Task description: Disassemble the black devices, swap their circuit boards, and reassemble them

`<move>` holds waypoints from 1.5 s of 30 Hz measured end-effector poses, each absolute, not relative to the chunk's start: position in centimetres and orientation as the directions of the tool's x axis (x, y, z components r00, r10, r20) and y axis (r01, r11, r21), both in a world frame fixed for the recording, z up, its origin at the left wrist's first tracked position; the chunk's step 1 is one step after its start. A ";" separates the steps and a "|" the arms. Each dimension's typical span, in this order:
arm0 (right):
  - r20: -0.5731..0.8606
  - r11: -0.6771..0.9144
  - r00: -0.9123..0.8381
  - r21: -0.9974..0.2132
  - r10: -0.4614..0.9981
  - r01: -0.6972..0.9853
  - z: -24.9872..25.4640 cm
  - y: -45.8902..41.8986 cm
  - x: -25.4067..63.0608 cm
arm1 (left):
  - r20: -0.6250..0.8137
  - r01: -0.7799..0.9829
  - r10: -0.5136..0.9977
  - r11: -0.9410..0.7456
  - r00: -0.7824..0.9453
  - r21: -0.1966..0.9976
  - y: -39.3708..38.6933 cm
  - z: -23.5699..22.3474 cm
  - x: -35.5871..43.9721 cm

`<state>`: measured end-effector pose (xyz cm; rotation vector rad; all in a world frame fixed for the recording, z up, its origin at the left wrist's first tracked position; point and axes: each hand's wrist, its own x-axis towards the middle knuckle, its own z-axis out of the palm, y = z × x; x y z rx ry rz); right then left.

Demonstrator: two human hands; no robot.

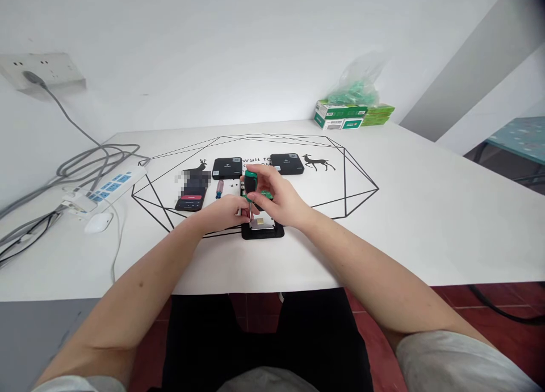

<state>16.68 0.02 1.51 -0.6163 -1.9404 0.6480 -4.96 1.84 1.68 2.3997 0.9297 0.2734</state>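
Note:
My right hand is closed around the green and black handle of a screwdriver. The screwdriver stands nearly upright, its metal shaft pointing down at the left side of an opened black device case. Inside the case are a silver metal plate and a green circuit board, partly covered by my fingers. My left hand is at the case's left edge, its fingers curled together beside the lower shaft. Whether they grip the shaft, the case or something small is hidden.
Two closed black boxes lie behind my hands. To the left are a small screwdriver, a phone, a white earbud case and a power strip with cables. Green and white cartons stand at the back right.

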 end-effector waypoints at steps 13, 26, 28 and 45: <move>0.677 0.742 -0.304 -0.603 0.670 0.293 1.2 0.2 16.8 | 0.019 0.537 0.672 -0.609 0.740 0.584 1.6 1.8 -5.1; 0.820 0.885 -0.338 -0.402 0.463 0.237 2.1 -0.1 17.1 | -0.010 0.532 0.645 -0.621 0.764 0.576 1.8 1.7 -5.3; 0.812 0.870 -0.321 -0.415 0.487 0.268 2.1 -0.1 17.0 | -0.017 0.540 0.654 -0.610 0.756 0.580 1.8 1.7 -5.2; 0.789 0.808 -0.178 -0.564 0.588 0.171 1.9 0.3 17.0 | 0.039 0.514 0.647 -0.640 0.762 0.570 2.0 1.3 -5.5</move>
